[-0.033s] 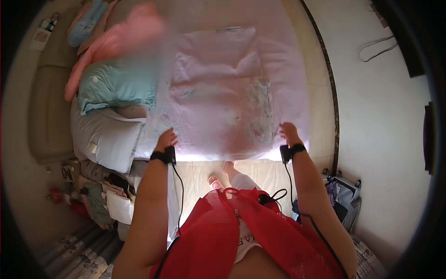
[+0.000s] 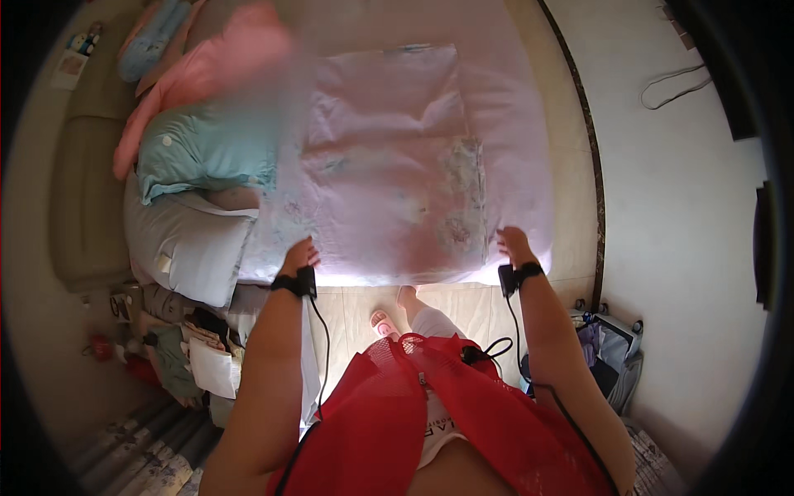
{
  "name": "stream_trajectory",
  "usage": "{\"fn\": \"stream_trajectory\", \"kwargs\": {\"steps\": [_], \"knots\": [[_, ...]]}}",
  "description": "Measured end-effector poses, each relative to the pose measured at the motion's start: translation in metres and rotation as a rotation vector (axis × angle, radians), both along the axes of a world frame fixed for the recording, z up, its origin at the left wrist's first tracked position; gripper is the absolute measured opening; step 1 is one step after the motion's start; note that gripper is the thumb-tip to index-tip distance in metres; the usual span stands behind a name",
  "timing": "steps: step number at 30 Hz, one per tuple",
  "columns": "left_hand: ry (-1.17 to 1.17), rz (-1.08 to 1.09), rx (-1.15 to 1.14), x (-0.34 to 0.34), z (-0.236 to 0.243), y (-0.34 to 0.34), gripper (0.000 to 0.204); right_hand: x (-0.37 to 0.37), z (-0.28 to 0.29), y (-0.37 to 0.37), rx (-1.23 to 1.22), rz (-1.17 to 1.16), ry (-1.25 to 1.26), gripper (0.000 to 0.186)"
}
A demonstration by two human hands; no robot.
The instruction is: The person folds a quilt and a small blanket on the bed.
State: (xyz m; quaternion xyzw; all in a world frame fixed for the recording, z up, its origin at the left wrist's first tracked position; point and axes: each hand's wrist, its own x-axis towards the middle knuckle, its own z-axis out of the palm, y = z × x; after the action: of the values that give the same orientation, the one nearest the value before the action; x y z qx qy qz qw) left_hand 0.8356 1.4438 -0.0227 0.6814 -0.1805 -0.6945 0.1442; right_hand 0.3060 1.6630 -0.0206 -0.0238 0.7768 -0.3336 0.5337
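A pink floral cloth (image 2: 389, 194) lies spread flat on the pink bed sheet (image 2: 517, 124); a crease or edge crosses its middle. By its near left corner is my left hand (image 2: 299, 255), fingers loosely bent and apart, holding nothing. My right hand (image 2: 514, 244) hovers off the near right corner, also open and free of anything. Both hands appear just above the bed's near part; whether a fingertip touches the fabric I cannot tell. Each wrist carries a black strap with a small cabled box.
Left on the bed are a teal pillow (image 2: 207, 153), a grey pillow (image 2: 186, 244) and a blurred coral bundle (image 2: 240, 50). Folded clothes (image 2: 211, 364) sit at the lower left. A bag (image 2: 616, 343) stands at the lower right by the white wall (image 2: 670, 223).
Both hands have drawn back slightly toward me, away from the cloth's far side. The cloth and pillows have not moved.
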Motion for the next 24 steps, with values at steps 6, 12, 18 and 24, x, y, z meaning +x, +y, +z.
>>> {"fn": "stream_trajectory", "kwargs": {"steps": [6,12,18,24], "knots": [[-0.13,0.105,0.259,0.019,-0.047,0.102,0.053,0.016,-0.049,0.069,0.3,0.134,-0.026,0.081],[-0.129,0.297,0.335,0.01,-0.062,0.136,0.058,0.041,-0.042,0.04,0.272,0.116,-0.154,0.095],[-0.131,0.51,0.272,-0.003,-0.106,0.118,0.07,0.048,-0.068,0.032,0.234,0.087,-0.197,0.089],[0.119,0.604,0.18,0.007,-0.145,0.09,0.052,0.058,-0.073,0.042,0.061,-0.068,-0.287,0.05]]}}
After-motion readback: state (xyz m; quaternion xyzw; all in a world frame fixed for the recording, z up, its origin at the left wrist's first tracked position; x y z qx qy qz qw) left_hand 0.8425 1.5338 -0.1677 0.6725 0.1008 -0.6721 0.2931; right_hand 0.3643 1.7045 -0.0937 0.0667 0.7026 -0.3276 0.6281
